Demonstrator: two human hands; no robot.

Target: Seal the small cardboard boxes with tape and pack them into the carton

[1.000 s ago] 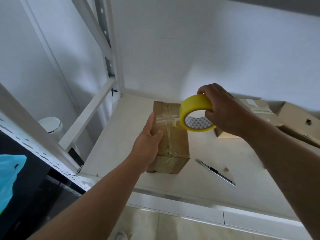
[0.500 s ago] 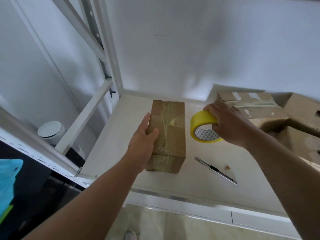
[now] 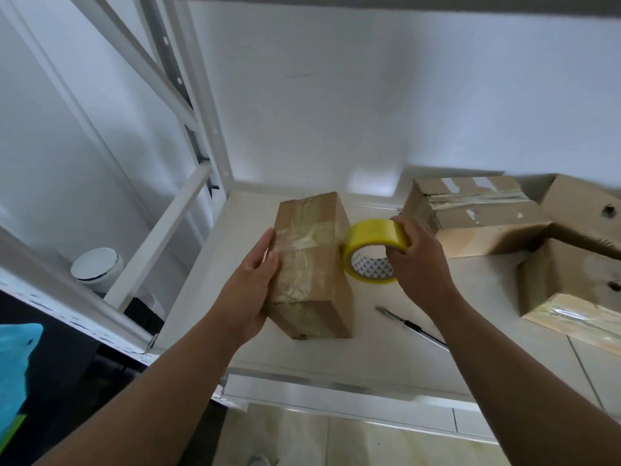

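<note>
box: small box (image 3: 312, 264) of brown cardboard lies on the white shelf (image 3: 369, 354), with its long side pointing away from the person. clear tape is already across its top and over the near end.
left hand: the left hand (image 3: 250, 297) grips the small box from its left side. the thumb lies on the top face and the other fingers curl around the left wall.
right hand: the right hand (image 3: 416, 260) holds the tape roll (image 3: 373, 247). the fingers curl over the outside of the ring; whether any go into the hole cannot be told.
tape roll: yellow, with a white patterned core. it stands on its edge just beside the right upper edge of the small box. if it touches the box or not, this cannot be told.
cutter: a thin cutter (image 3: 410, 326) lies flat on the shelf, to the right of the small box. the right forearm covers its far end.
second box: a second box (image 3: 470, 213), with tape strips on top, lies behind the right hand, near the wall.
carton: a bigger carton (image 3: 571, 277) stands at the right of the shelf, touching the second box.
rack: a white metal rack (image 3: 161, 237) frames the shelf on the left.
beyond the rack: a round white lid (image 3: 95, 267), and a blue thing (image 3: 16, 364) at the picture edge.
</note>
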